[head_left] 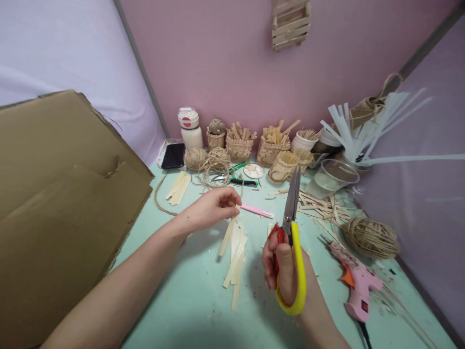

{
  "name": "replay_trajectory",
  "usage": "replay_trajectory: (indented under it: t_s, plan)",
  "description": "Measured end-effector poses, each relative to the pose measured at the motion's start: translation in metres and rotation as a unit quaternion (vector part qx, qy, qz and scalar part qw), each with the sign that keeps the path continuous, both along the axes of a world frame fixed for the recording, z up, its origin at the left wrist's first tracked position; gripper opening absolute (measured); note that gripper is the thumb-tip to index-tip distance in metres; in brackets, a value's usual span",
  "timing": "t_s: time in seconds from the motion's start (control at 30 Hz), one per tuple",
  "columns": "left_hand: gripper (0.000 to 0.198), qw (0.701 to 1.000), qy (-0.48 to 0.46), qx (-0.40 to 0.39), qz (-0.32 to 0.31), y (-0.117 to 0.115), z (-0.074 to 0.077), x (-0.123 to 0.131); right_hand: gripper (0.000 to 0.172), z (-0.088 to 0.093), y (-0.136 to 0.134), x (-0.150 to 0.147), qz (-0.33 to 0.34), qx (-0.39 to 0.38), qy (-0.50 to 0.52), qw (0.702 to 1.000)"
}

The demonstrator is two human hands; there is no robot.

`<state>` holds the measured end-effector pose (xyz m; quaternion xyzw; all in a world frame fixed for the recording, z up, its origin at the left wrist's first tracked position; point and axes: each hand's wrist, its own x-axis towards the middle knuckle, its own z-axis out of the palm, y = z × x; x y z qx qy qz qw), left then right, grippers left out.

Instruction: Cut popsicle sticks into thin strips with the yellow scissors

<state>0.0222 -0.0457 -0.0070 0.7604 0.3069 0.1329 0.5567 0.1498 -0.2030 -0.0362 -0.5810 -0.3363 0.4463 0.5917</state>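
Observation:
My left hand [218,206] pinches the top end of a thin wooden strip [227,237], which slants down toward the table. Below it lies a loose pile of pale wooden strips [236,266]. In my right hand [283,271] is a pair of scissors [298,271] with one yellow and one red handle. Their blades point up and away from me and look closed. Just beyond my left fingers lies a pink pen-shaped tool [257,211], its kind unclear.
A large cardboard sheet [65,208] stands at left. A pink glue gun [358,281] and a twine ball [371,237] lie at right. Along the back are pliers [241,182], baskets of sticks [240,145], a white bottle [191,133] and a phone [173,156]. Scattered sticks [319,206] lie behind the scissors.

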Motion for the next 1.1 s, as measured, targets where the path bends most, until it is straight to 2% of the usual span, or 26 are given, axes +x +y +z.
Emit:
replay_trajectory:
  t_s: [0.1,0.17,0.3,0.4,0.53,0.77,0.9,1.0,1.1]
  plan:
    - [0.025,0.996,-0.039,-0.078,-0.017,-0.009,0.004,0.002,0.046,0.003,0.002,0.004,-0.017,-0.05,-0.064,0.997]
    - [0.031,0.993,-0.044,-0.103,-0.035,-0.017,0.006,0.004,0.043,-0.001,0.004,0.008,-0.039,-0.051,-0.075,0.995]
    - [0.033,0.993,-0.027,-0.104,-0.055,-0.032,0.007,0.008,0.042,-0.01,0.006,0.012,-0.065,-0.022,-0.042,0.997]
    - [0.033,0.994,-0.012,-0.082,-0.065,-0.039,0.007,0.011,0.041,-0.009,0.008,0.01,-0.084,-0.012,-0.034,0.996]
    - [0.032,0.995,-0.013,-0.079,-0.065,-0.042,0.004,0.013,0.037,0.0,0.01,0.007,-0.082,-0.011,-0.024,0.996]
    - [0.019,0.982,0.018,-0.17,-0.08,-0.037,0.005,0.012,0.034,0.005,0.008,0.012,-0.115,-0.02,-0.091,0.989]
    - [0.015,0.982,0.023,-0.178,-0.065,-0.039,0.005,0.014,0.035,0.003,0.007,0.012,-0.107,-0.02,-0.091,0.99]
    - [0.011,0.984,0.014,-0.169,-0.045,-0.038,0.007,0.015,0.033,-0.005,0.006,0.01,-0.099,-0.01,-0.078,0.992]
    - [0.01,0.991,-0.007,-0.131,0.018,-0.032,0.014,0.011,0.034,-0.02,0.004,0.008,-0.041,0.023,-0.056,0.997]
